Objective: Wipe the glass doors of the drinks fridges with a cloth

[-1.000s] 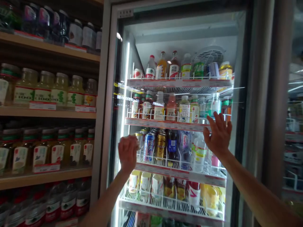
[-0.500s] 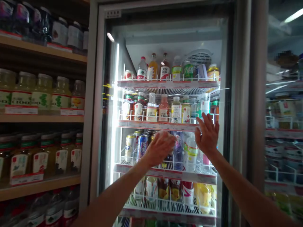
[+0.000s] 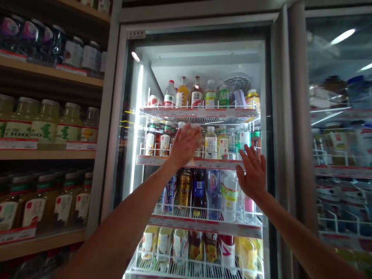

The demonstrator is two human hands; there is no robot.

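Both hands are raised before a lit drinks fridge [image 3: 197, 50], whose glass shows reflections. My left hand [image 3: 186, 145], a little blurred, is held flat with its fingers stretched out and nothing in it. It covers some bottles on the second shelf [image 3: 186, 161]. My right hand [image 3: 252, 170] has its fingers spread, near the right end of that shelf, just below a clear bottle with a green label [image 3: 243, 136]. Whether either palm touches the glass I cannot tell. Between the hands a white-labelled tea bottle [image 3: 210, 143] shows on the second shelf.
Wooden shelves [image 3: 49, 153] with rows of juice bottles stand at the left. Lower in the fridge are cans and bottles, among them a gold can [image 3: 185, 188], behind white wire rails. Another glass-doored fridge [image 3: 340, 170] adjoins on the right.
My left hand has moved up from the can shelf to in front of the second shelf. My right hand stays spread near the same spot. The view has shifted slightly.
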